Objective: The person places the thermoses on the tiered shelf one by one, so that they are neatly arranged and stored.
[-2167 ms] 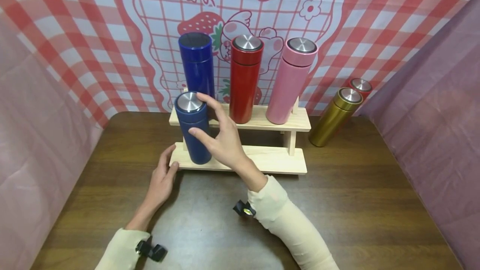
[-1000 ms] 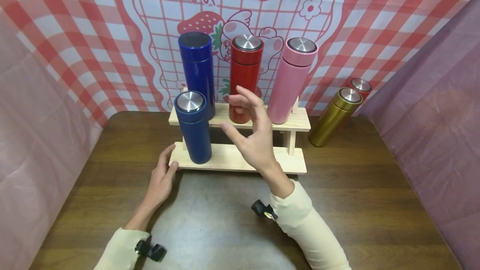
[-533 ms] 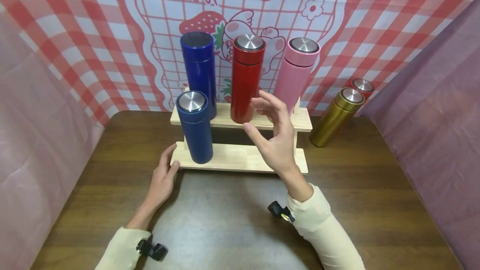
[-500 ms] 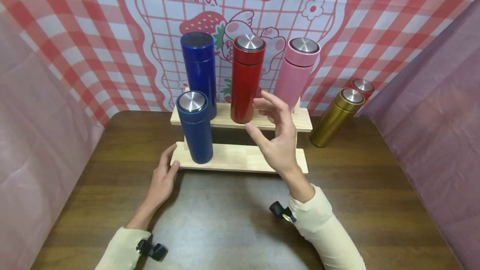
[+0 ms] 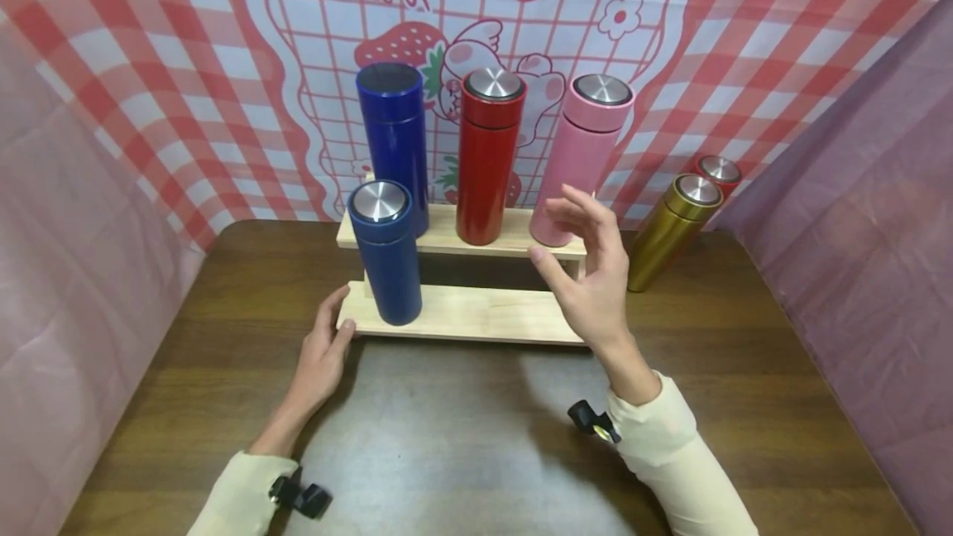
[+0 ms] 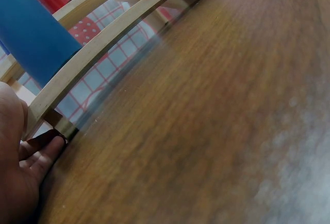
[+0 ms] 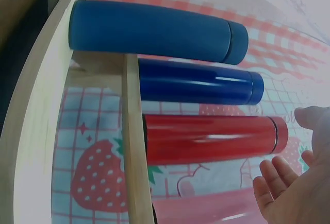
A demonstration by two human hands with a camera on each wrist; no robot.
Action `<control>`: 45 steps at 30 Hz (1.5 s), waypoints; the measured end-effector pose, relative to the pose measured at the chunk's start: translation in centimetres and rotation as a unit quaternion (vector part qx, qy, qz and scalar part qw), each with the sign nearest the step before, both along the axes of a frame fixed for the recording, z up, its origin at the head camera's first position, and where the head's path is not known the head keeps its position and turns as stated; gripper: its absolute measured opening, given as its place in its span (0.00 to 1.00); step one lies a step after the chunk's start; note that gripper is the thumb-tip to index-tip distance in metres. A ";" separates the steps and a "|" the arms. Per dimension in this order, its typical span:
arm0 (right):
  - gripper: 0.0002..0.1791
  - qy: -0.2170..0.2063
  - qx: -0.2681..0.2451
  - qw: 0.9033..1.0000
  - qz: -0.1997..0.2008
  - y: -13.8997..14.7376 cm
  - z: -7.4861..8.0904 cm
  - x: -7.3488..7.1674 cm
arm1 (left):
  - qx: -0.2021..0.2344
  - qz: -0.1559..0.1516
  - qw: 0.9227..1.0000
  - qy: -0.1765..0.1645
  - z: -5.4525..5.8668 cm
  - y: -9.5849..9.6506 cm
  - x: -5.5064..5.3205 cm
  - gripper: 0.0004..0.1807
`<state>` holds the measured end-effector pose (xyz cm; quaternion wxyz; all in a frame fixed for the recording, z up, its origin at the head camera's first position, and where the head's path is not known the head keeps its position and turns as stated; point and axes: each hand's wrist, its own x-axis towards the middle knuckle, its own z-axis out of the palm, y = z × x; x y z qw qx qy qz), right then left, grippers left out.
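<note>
My left hand holds the left end of the lower board of a two-tier wooden rack; in the left wrist view its fingertips reach under the board. A matte blue thermos bottle stands upright on that board, at the left. On the upper board are a glossy dark blue thermos, a red thermos and a pink thermos. My right hand hovers in front of the rack's right end with loosely bent fingers and nothing in it, partly covering the pink thermos.
A gold thermos stands on the brown table right of the rack. Behind it a second red thermos is mostly hidden. A checked strawberry cloth hangs behind, with pink curtains at the sides.
My right hand has come off the matte blue thermos and moved right, past the red thermos to the pink one. The matte blue thermos and my left hand have kept their places.
</note>
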<state>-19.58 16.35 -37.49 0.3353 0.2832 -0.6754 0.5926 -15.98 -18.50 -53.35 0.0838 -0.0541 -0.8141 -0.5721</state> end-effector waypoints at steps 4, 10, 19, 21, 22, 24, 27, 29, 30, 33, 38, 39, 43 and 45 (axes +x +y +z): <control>0.35 0.000 -0.004 1.000 -0.008 0.9 0.0 0.0 | -0.005 0.002 1.000 0.015 -0.5 -0.2 -0.1 0.29; 0.33 -0.001 -0.024 0.999 -0.026 2.3 0.4 0.2 | -0.019 0.006 0.999 0.045 -2.5 -0.8 -0.7 0.29; 0.33 -0.004 -0.083 0.996 -0.038 4.1 1.0 0.2 | -0.005 0.004 1.000 0.000 -0.2 -0.1 0.0 0.30; 0.33 -0.001 -0.100 0.994 -0.039 4.7 1.2 0.1 | -0.002 0.003 1.000 -0.005 0.1 0.0 0.1 0.30; 0.32 0.000 -0.107 0.993 -0.041 5.0 1.2 0.0 | 0.000 0.003 1.000 -0.007 0.2 0.0 0.2 0.30; 0.32 -0.002 -0.117 0.992 -0.051 5.7 1.3 -0.1 | 0.002 0.002 1.000 -0.007 0.2 0.0 0.2 0.30; 0.32 -0.007 -0.129 0.989 -0.071 6.7 1.4 -0.3 | 0.000 0.002 1.000 -0.007 0.1 0.0 0.1 0.30; 0.32 -0.010 -0.136 0.987 -0.081 7.4 1.4 -0.4 | -0.001 0.002 1.000 -0.004 0.0 0.0 0.0 0.30; 0.32 -0.011 -0.140 0.987 -0.084 7.7 1.4 -0.4 | -0.003 0.002 1.000 -0.003 0.0 0.0 0.0 0.30; 0.32 -0.014 -0.148 0.985 -0.093 8.5 1.3 -0.6 | -0.006 0.001 1.000 0.004 -0.1 0.0 -0.1 0.30; 0.31 -0.019 -0.158 0.981 -0.111 9.5 1.2 -0.9 | -0.006 0.005 1.000 0.017 -0.4 0.0 -0.1 0.29; 0.31 -0.020 -0.159 0.980 -0.116 9.6 1.2 -1.0 | -0.008 0.006 1.000 0.016 -0.4 0.0 -0.1 0.29; 0.31 -0.023 -0.176 0.975 -0.135 10.3 1.3 -1.3 | -0.005 0.006 1.000 -0.006 -0.1 0.0 -0.1 0.30; 0.31 -0.023 -0.186 0.971 -0.147 10.7 1.3 -1.5 | -0.007 0.006 1.000 -0.015 0.0 -0.1 0.0 0.30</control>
